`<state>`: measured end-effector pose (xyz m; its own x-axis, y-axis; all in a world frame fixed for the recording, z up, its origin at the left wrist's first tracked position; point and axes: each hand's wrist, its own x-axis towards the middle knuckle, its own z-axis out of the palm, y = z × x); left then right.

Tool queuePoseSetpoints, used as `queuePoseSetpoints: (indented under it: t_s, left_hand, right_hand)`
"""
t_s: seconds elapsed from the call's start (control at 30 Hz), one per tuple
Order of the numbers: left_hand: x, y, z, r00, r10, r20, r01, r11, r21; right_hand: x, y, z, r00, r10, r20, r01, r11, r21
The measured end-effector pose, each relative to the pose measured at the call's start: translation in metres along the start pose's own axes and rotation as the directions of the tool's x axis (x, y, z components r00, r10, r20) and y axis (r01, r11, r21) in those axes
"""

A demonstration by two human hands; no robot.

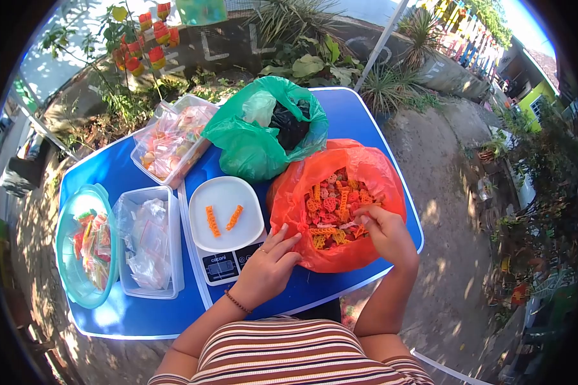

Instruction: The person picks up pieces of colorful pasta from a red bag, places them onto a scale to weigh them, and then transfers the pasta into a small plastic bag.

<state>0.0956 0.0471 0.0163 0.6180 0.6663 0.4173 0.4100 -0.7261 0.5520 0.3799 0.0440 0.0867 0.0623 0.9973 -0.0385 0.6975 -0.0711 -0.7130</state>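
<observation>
A red plastic bag (pixel 289 205) stands open at the right of the table, filled with orange and red snack pieces (pixel 331 199), some shaped like ladders and some like wheels. My left hand (pixel 270 273) rests against the bag's near left side, its fingers stretched out and apart. Over the snacks, inside the bag's mouth, my right hand (pixel 388 237) has its thumb and fingertips pinched together; whatever they hold is too small to make out. Left of the bag, a white digital kitchen scale (pixel 221 266) carries two orange ladder-shaped pieces (pixel 212 221) on its white tray (pixel 226 189).
Behind the scale sits a green plastic bag (pixel 253 154) with a black bag inside. Filled packets lie in a clear box (pixel 192 157) and a turquoise basin (pixel 64 282). A second clear box (pixel 176 256) holds small plastic bags. All stand on the blue table (pixel 128 321).
</observation>
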Motion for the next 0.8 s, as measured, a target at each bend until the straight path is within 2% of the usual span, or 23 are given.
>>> queuePoseSetpoints:
  t_s: [0.07, 0.17, 0.23, 0.27, 0.37, 0.47, 0.57, 0.67, 0.8]
  left_hand:
    - [0.003, 0.009, -0.004, 0.999, 0.015, -0.029, -0.014, 0.999, 0.036]
    - [0.010, 0.011, 0.011, 0.995, 0.097, -0.019, -0.093, 0.983, 0.158]
    - [0.013, 0.013, 0.019, 0.989, 0.147, 0.029, -0.148, 0.935, 0.321]
    - [0.012, 0.015, 0.021, 0.988, 0.150, 0.033, -0.152, 0.930, 0.335]
    - [0.008, 0.016, 0.026, 0.984, 0.171, 0.046, -0.176, 0.922, 0.344]
    - [0.005, 0.016, 0.028, 0.979, 0.200, 0.024, -0.198, 0.931, 0.308]
    - [0.004, 0.017, 0.032, 0.977, 0.213, -0.005, -0.201, 0.933, 0.299]
    - [0.005, 0.017, 0.032, 0.979, 0.204, -0.002, -0.195, 0.937, 0.291]
    - [0.007, 0.018, 0.030, 0.984, 0.178, -0.004, -0.170, 0.948, 0.268]
  right_hand:
    - [0.000, 0.003, 0.009, 0.971, -0.061, 0.230, 0.037, 0.993, 0.108]
    - [0.008, -0.010, 0.024, 0.969, -0.021, 0.245, 0.035, 0.998, -0.055]
    - [0.011, -0.006, 0.029, 0.992, -0.100, 0.076, 0.100, 0.995, 0.001]
    - [0.012, -0.005, 0.030, 0.991, -0.137, -0.014, 0.137, 0.990, 0.024]
    - [0.007, -0.015, 0.015, 0.992, -0.109, -0.059, 0.107, 0.994, -0.024]
    - [-0.009, -0.013, 0.013, 0.971, -0.064, 0.229, 0.001, 0.964, 0.267]
    - [-0.023, -0.013, 0.006, 0.935, 0.086, 0.344, -0.092, 0.996, 0.002]
    - [-0.019, -0.019, 0.007, 0.938, 0.211, 0.276, -0.180, 0.974, -0.135]
    - [-0.007, -0.005, 0.021, 0.989, -0.005, 0.149, 0.018, 0.997, -0.081]
